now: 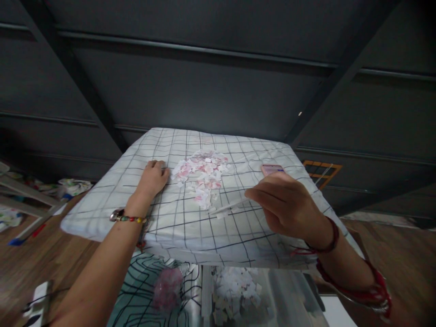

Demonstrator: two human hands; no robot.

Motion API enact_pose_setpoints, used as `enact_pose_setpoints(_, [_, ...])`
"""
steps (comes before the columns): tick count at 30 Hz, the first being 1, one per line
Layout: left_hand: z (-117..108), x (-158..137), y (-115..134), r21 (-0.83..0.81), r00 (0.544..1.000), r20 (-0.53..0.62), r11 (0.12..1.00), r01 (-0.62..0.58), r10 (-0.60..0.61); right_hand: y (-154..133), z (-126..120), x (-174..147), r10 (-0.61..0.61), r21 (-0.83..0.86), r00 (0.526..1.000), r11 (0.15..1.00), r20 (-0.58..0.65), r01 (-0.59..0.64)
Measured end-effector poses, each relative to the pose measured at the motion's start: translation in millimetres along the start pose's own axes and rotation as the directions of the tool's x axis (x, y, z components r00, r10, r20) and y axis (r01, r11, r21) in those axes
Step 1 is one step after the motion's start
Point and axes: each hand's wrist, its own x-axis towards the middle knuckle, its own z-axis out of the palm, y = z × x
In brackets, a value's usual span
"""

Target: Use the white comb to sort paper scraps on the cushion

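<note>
Plastic bin [284, 293], bottom centre; right hand [288, 204], right of centre, fingers pinching a slender pale tool [231, 207], partly hiding a phone [271, 168]; left hand [154, 177], left of centre, fingers loose, released, on checked cloth [105, 202]; paper scraps [206, 169], centre; dark wall [204, 91], top.

It looks like a room in a home, though plainly furnished: a black-lined checked tablecloth [184, 227] at the centre, wood-grain flooring [388, 256] at four o'clock, a white power strip [41, 295] at eight, a teal line-patterned cloth [132, 295] at seven. The dark ribbed wall [204, 91] at twelve suits a workshop better.
</note>
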Motion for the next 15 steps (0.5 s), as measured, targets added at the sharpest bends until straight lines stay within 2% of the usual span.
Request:
enact_pose_setpoints(7, [-4.9,-0.2,6.0,0.009,0.996,0.061,0.998,0.069,-0.069,-1.2,-1.4,1.9,0.032,-0.085,0.999,0.996,-0.041,-0.036])
enact_pose_setpoints(15, [-5.5,0.1,6.8,0.012,0.996,0.064,0.998,0.068,-0.069,2.0,-3.5,-3.1,0.047,-0.094,0.999,0.995,0.018,-0.045])
